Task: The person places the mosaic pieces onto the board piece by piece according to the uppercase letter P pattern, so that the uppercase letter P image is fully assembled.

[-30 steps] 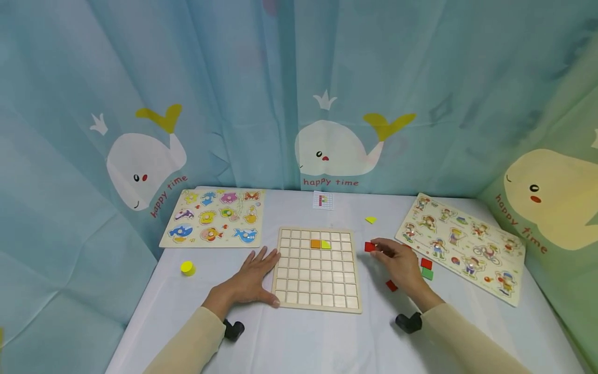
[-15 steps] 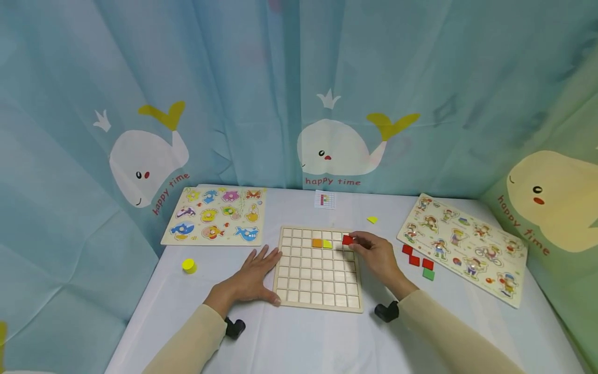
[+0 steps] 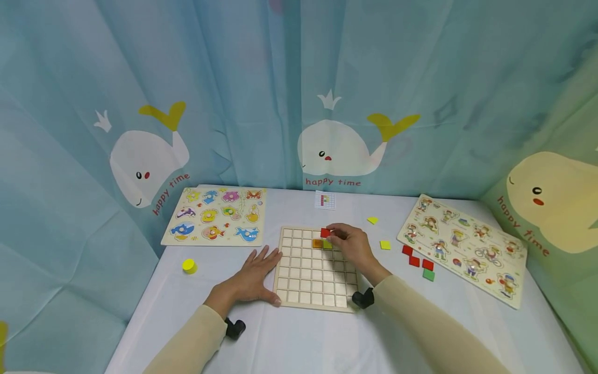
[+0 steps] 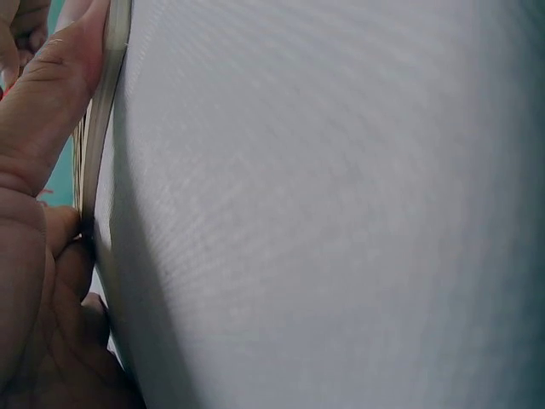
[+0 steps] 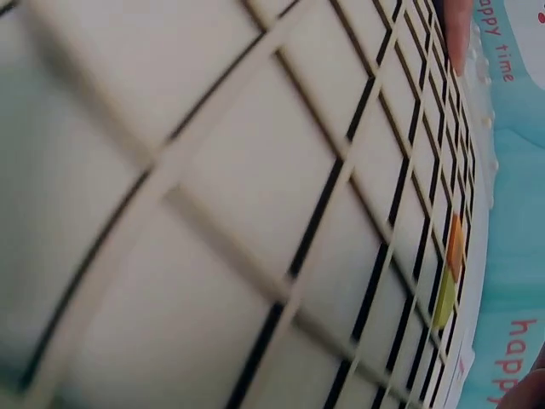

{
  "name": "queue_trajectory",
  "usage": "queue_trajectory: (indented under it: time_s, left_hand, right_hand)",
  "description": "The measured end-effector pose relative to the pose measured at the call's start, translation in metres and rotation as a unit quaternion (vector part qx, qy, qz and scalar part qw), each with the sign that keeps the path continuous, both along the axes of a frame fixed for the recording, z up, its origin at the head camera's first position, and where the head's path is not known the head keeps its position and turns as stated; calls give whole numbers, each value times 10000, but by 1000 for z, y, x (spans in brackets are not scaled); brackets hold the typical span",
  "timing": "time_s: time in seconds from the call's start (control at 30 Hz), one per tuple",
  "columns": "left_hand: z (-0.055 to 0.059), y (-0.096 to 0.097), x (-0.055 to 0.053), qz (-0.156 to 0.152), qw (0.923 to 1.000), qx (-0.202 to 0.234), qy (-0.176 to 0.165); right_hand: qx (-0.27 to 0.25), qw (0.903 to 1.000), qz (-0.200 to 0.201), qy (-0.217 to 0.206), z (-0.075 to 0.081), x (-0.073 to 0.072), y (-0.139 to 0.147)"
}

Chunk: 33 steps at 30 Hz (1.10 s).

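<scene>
A wooden grid board (image 3: 310, 272) lies on the white cloth in the head view. Along its left edge rests my left hand (image 3: 252, 278), fingers spread; the left wrist view shows the thumb (image 4: 60, 94) against the board's side. My right hand (image 3: 354, 250) pinches a red square tile (image 3: 325, 232) between thumb and fingertips over the upper rows. Just below that tile, an orange tile (image 3: 317, 243) and a yellow-green tile (image 3: 327, 245) sit side by side in the grid. Whether the red tile touches the board I cannot tell.
Loose red tiles (image 3: 414, 261), a green tile (image 3: 428, 275) and yellow pieces (image 3: 385, 244) lie to the right. Picture puzzle boards flank the grid, one left (image 3: 215, 215), one right (image 3: 462, 246). A small pattern card (image 3: 325, 200) lies behind; a yellow cylinder (image 3: 189, 266) stands left.
My right hand has carried the red tile leftward from beside the board to above the orange and yellow-green tiles. The loose tiles at right have come into view. My left hand stays put.
</scene>
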<state>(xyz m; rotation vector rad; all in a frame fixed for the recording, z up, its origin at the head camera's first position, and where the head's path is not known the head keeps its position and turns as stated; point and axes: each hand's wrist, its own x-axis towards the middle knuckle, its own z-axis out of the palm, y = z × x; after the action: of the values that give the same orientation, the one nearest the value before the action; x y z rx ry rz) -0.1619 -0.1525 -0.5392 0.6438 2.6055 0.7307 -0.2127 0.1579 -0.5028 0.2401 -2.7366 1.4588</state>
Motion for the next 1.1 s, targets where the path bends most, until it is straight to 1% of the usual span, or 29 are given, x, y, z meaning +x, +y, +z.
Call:
queue_trajectory:
  time_s: [0.23, 0.43, 0.57, 0.67, 0.8, 1.1]
  left_hand:
    - [-1, 0, -1, 32, 10000, 28, -28]
    - [-1, 0, -1, 22, 10000, -15, -50]
    - [0, 0, -1, 2, 10000, -34, -39]
    - [0, 0, -1, 0, 10000, -32, -34]
    - [0, -1, -1, 11, 10000, -40, -31]
    - [0, 0, -1, 10, 10000, -76, -60]
  right_hand:
    - [-29, 9997, 144, -212, 0, -6, -22]
    - [4, 9993, 241, -288, -7, -11, -29]
    - [164, 9990, 247, -347, -11, -13, -34]
    - [385, 9981, 213, -421, -13, -13, -37]
    - [673, 9966, 222, -410, -15, -14, -40]
    - [963, 9940, 287, -422, -19, -15, -43]
